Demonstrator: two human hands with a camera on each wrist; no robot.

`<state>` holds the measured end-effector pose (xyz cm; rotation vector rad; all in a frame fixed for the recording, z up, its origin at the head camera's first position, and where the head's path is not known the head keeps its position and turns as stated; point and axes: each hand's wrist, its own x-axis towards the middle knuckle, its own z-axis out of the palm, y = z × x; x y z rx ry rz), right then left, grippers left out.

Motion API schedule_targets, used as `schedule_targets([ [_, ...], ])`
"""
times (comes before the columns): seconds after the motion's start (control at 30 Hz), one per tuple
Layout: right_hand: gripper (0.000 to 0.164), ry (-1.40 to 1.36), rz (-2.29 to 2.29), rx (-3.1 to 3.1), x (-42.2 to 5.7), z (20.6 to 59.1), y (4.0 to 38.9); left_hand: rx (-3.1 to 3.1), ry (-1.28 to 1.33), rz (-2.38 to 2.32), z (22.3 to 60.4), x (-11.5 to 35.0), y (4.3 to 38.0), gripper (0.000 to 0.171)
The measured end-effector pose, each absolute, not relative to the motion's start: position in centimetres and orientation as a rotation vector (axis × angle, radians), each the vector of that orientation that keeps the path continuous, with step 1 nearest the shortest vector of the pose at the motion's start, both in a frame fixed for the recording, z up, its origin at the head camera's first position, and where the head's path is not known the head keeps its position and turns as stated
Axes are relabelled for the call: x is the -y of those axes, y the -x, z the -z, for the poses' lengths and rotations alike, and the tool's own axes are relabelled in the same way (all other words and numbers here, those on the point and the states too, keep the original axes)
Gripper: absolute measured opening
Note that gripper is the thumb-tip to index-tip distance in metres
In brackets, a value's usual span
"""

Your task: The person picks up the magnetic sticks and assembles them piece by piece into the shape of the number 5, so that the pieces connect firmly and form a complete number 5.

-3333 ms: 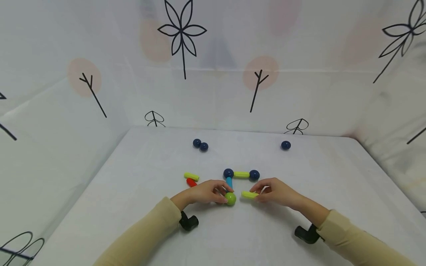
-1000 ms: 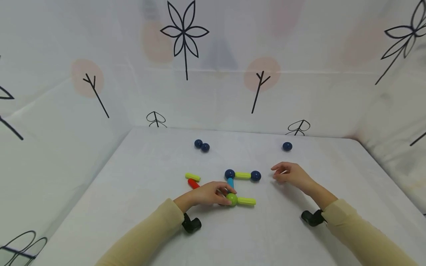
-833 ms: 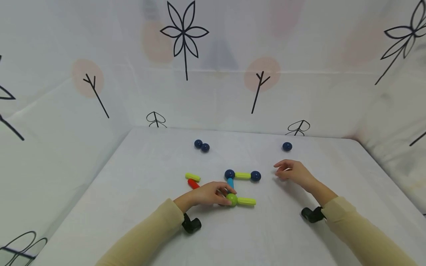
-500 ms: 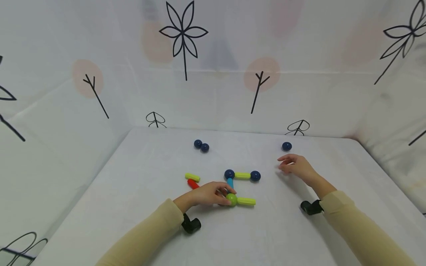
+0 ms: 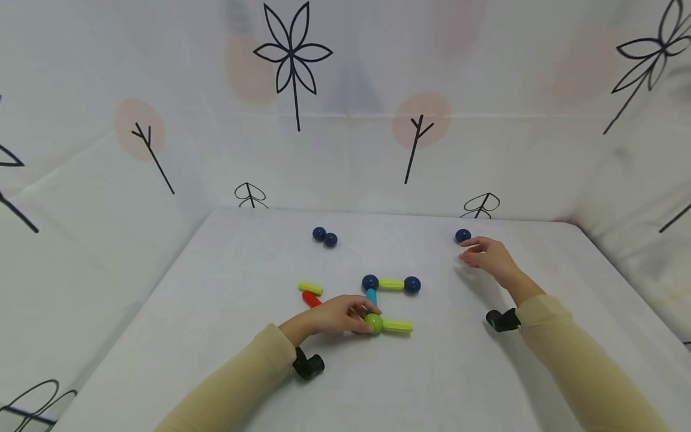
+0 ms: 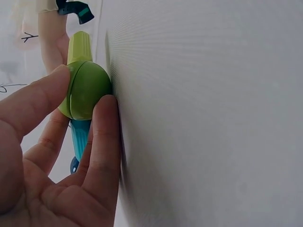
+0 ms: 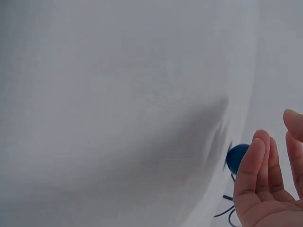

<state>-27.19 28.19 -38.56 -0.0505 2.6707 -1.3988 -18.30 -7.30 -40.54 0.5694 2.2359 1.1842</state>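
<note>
My left hand (image 5: pixel 340 314) grips a green ball (image 6: pixel 90 90) between thumb and fingers at the front of a small structure. From that ball a yellow-green rod (image 5: pixel 397 326) sticks out to the right. A blue rod (image 5: pixel 372 296) runs back from it to a dark blue ball (image 5: pixel 370 282), which a second yellow-green rod (image 5: pixel 391 284) joins to another dark blue ball (image 5: pixel 412 285). My right hand (image 5: pixel 492 259) holds nothing; its fingers are loosely bent, thumb apart, close in front of a lone dark blue ball (image 5: pixel 462 236) at the back right.
A loose yellow-green rod (image 5: pixel 310 288) and a red rod (image 5: pixel 311 299), partly hidden by my left hand, lie left of the structure. Two dark blue balls (image 5: pixel 325 237) sit side by side at the back of the white table (image 5: pixel 243 258). A patterned cloth wall stands behind.
My right hand joined the yellow-green rod to the green ball and let go, then moved back and right toward the lone blue ball. My left hand keeps its grip on the green ball.
</note>
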Motion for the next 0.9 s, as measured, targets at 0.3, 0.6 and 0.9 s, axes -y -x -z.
schedule_targets([
  [0.3,0.047,-0.002,1.560,-2.641,-29.1,38.4,28.8,-2.224,-0.565,-1.197,40.4,7.4,18.2,0.029],
  [0.6,0.053,-0.066,1.519,-2.657,-29.7,38.4,30.3,-2.227,-0.570,-1.185,40.5,7.4,18.4,0.029],
  [0.9,0.057,-0.051,1.479,-2.649,-29.8,38.5,31.5,-2.227,-0.572,-1.186,40.3,7.6,18.4,0.030],
])
